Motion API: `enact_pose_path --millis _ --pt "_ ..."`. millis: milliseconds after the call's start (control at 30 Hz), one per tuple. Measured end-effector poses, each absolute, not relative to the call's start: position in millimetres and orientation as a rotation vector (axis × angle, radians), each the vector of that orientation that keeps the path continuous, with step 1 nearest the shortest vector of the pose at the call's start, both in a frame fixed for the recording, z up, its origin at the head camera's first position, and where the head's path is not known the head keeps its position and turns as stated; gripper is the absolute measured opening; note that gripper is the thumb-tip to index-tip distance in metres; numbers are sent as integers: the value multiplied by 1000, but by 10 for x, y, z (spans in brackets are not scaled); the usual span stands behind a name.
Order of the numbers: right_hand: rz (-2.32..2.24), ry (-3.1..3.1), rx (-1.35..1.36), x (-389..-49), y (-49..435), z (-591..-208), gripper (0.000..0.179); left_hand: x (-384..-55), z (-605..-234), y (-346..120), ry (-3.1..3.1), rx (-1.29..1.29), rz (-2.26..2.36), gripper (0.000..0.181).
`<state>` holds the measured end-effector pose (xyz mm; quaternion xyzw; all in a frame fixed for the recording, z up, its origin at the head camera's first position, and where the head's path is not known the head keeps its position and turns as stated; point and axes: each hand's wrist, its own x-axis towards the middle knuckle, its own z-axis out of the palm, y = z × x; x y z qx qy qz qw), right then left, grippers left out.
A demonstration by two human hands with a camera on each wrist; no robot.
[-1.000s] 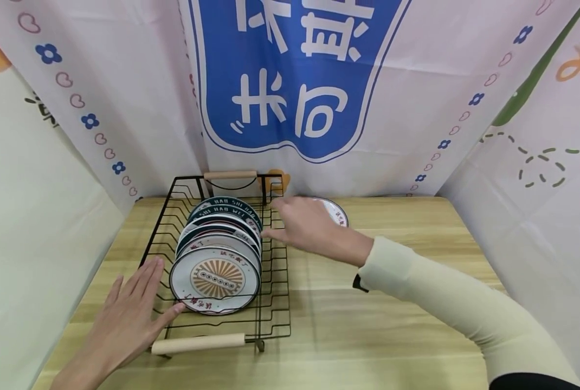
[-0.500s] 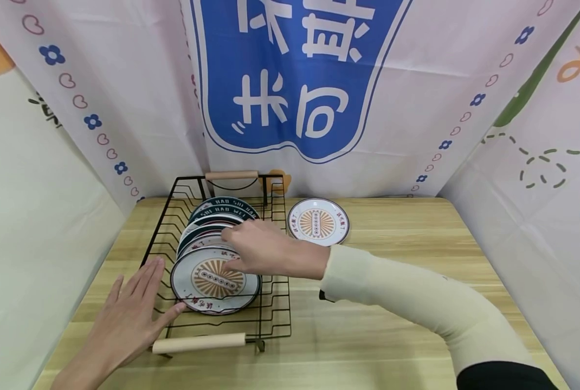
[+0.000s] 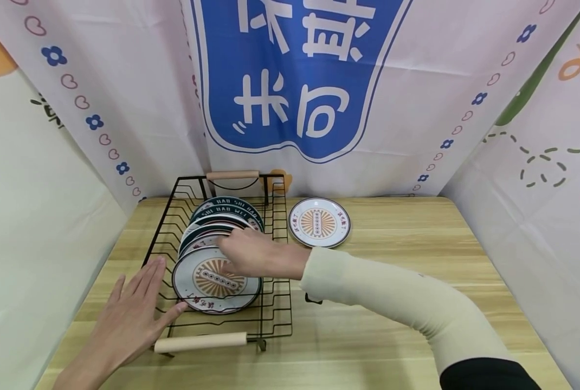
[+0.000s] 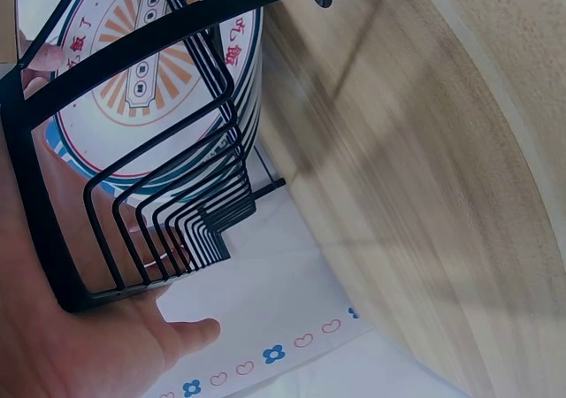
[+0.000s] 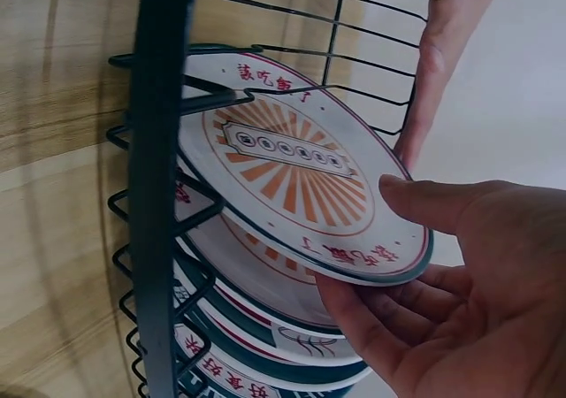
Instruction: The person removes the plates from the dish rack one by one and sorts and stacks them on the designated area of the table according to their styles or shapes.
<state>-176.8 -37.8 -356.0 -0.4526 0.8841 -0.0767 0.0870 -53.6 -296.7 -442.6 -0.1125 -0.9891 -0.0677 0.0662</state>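
Note:
My right hand (image 3: 251,253) pinches the front plate (image 3: 189,273), a white one with an orange sunburst and red lettering. In the right wrist view, the thumb (image 5: 420,199) lies on its face and the fingers (image 5: 363,318) are behind its rim. The plate leans in a black wire dish rack (image 5: 157,195), ahead of several other white and dark green plates (image 3: 224,208). My left hand (image 3: 129,309) rests along the rack's left front side, fingers extended and thumb spread towards the front plate's lower edge.
One more sunburst plate (image 3: 319,222) lies flat on the wooden table (image 3: 378,325), right of the rack's back end. Pale wooden handles (image 3: 199,342) cross the rack's front and back. Printed white cloth (image 3: 397,135) walls in the back and sides.
My right hand has moved left and forward-down from beside the flat plate to the front plate in the rack, and now pinches it. The left hand has stayed on the rack.

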Motion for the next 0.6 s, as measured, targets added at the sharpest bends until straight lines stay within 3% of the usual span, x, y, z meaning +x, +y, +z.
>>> enact_pose_path --millis 267,467,600 --pt "-265 2598 -1329 -1800 -429 -3629 43 -541 -4435 -2965 -2973 -340 -217 105" --pt "-280 2585 -1303 -1812 -449 -3683 49 -541 -4434 -2961 -2975 -338 -215 105" --pt "-309 2579 -1296 -1823 -446 -3710 32 -539 -4442 -2964 -2970 -341 -210 105"
